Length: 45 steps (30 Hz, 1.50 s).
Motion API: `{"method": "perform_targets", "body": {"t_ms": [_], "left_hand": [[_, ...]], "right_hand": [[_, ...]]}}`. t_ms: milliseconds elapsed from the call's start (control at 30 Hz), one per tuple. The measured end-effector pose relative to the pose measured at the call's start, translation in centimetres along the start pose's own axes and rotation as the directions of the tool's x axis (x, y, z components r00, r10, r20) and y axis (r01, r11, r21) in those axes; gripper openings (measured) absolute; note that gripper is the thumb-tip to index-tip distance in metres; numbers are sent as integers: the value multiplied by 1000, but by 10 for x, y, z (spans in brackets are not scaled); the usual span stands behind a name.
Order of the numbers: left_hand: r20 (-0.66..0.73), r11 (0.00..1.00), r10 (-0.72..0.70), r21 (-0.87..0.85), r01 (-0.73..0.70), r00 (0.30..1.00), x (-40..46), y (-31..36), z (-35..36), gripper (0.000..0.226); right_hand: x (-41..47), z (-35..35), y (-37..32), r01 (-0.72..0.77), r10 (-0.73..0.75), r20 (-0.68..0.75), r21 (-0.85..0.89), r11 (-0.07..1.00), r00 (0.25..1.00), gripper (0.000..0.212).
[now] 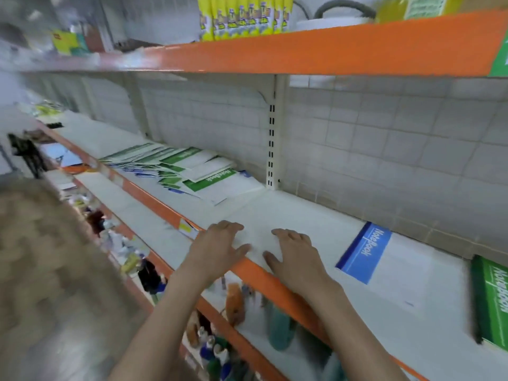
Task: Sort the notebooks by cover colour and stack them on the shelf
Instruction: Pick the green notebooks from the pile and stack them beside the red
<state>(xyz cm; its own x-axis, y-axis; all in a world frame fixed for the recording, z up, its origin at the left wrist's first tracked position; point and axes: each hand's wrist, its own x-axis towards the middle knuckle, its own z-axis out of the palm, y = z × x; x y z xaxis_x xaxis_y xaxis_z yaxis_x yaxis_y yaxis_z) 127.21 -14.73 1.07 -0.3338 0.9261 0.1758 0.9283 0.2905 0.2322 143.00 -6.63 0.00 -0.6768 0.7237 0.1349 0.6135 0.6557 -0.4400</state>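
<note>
on the left of the middle shelf (277, 213) lies a loose heap of notebooks (176, 169), mostly green-covered with some blue ones mixed in beneath, fanned out and overlapping rather than stacked. the top one, a green notebook (211, 180), shows its title band clearly.

in the middle, the left hand (220, 248) rests at the shelf's front edge with its fingers spread and relaxed, grasping nothing. just beside it, the right hand (294, 257) lies flat on the bare shelf board, fingers likewise released and empty. both are well apart from the heap and from the sorted books.

to the right, a blue notebook (384, 265) lies flat by itself, and at the far right edge a green stack (492, 301) begins, partly cut off by the frame. so two colour places seem already set up, and the heap is what remains.

the step in hand looks like reaching back to the heap for the next book. to do it well, take from the top rather than tugging a blue one out from underneath, which would likely scatter the fan further or slide books off the front lip. lift one cover at a time, check its band colour, then carry it right and square its edges against the matching place. the view is blurred, so how many books lie in the heap cannot be told.
</note>
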Motion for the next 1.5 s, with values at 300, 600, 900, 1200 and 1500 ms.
{"method": "perform_targets", "body": {"t_ms": [300,600,900,1200,1500], "left_hand": [[-71,976,-214,13,215,974,-55,-107,-28,50],[-86,933,-360,-22,359,929,-63,-193,-42,47],[-87,943,-331,2,333,940,14,-284,-71,46],[-86,978,-209,-21,208,974,103,-325,-64,45],[-106,997,2,-82,-11,994,193,-328,-50,42]], "right_hand": [[43,54,-99,191,-193,85,34,981,977,46],[95,102,-168,324,-337,65,157,933,939,43],[203,131,-224,329,-333,15,121,936,943,40],[278,147,-224,228,-228,-13,54,972,974,43],[316,129,-187,29,-30,-119,-6,1000,992,45]]}}
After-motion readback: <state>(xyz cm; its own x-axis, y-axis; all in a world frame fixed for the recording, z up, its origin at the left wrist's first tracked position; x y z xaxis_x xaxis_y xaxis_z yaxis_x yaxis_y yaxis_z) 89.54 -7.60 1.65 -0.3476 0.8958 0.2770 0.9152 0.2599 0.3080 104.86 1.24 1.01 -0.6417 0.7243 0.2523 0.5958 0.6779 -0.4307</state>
